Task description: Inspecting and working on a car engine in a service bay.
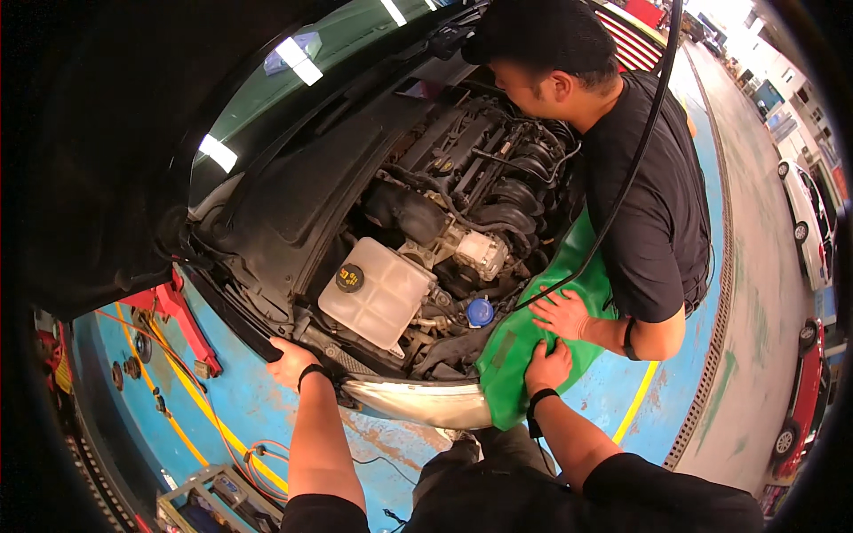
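grn cover (506, 355), blu cap (480, 312), off-wht tank (382, 298) w/ blk lid (349, 278) + ylw marks, blu flr (267, 395) w/ ylw stripes (635, 404), blk tee (649, 204) on co-worker, red car (804, 391)

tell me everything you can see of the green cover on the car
The green cover is a smooth, slightly shiny sheet, vinyl-like by its look, with a duller patch near its closer end. It drapes over the car's front edge beside the open engine bay, its near corner hanging next to the headlight. The wearer's right hand and a co-worker's hand rest on it. A black rod or cable crosses in front; the co-worker hides its far end.
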`<action>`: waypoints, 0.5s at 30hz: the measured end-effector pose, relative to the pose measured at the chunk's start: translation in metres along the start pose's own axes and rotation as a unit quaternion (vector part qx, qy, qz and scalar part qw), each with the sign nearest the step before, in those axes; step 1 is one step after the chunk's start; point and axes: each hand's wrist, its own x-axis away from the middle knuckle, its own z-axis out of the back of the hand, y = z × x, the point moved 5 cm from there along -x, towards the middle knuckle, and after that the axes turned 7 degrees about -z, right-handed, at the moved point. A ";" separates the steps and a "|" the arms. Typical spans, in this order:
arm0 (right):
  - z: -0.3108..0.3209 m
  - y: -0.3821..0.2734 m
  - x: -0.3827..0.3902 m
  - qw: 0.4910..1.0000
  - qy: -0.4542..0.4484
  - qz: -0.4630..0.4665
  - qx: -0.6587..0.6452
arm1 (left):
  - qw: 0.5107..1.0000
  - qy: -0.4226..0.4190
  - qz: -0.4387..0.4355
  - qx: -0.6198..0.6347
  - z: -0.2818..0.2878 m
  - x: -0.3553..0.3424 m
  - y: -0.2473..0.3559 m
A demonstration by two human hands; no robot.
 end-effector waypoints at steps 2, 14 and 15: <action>0.000 -0.001 0.000 1.000 -0.004 -0.006 0.002 | 1.000 0.003 0.002 0.010 -0.001 -0.003 -0.001; 0.005 -0.002 -0.001 1.000 -0.009 -0.023 0.001 | 0.999 -0.016 0.003 0.046 0.011 0.011 0.008; 0.004 -0.002 -0.001 1.000 -0.011 -0.018 0.006 | 0.999 -0.010 0.005 0.046 0.012 0.010 0.008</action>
